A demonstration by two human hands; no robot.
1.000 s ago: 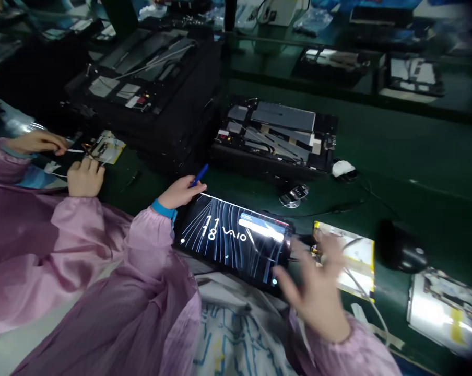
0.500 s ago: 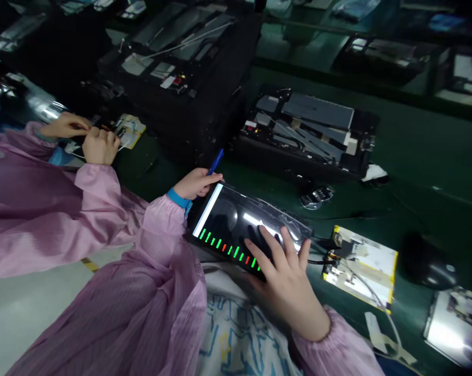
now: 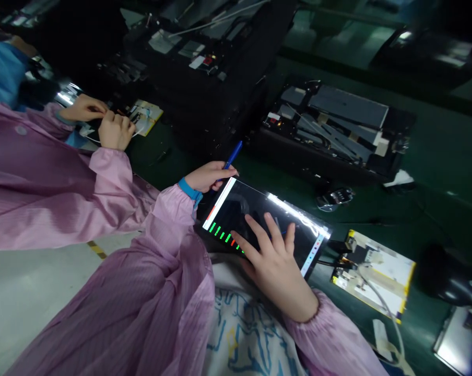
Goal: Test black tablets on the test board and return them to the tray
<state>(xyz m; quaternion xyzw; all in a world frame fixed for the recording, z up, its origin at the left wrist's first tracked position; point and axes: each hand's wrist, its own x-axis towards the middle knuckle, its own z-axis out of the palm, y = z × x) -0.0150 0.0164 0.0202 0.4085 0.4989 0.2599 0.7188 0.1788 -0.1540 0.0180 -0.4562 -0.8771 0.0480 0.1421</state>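
A tablet [image 3: 236, 206] lies on the green bench in front of me, its dark screen showing a row of green and red bars along the near edge. My right hand [image 3: 273, 258] rests flat on the screen with fingers spread. My left hand [image 3: 209, 176] grips the tablet's far left corner and holds a blue pen [image 3: 232, 155] that sticks up and away. A cable plugs into the tablet's right end.
A co-worker in a pink sleeve at the left works with both hands [image 3: 103, 122] on a small board. Black open tablet chassis [image 3: 333, 122] sit behind. A yellow-edged circuit board [image 3: 380, 271] and a black scanner [image 3: 449, 277] lie at the right.
The screen went from a lock screen to a dark test screen with coloured bars. My right hand came down from beside the tablet onto the screen and slid left. The view shifted left.
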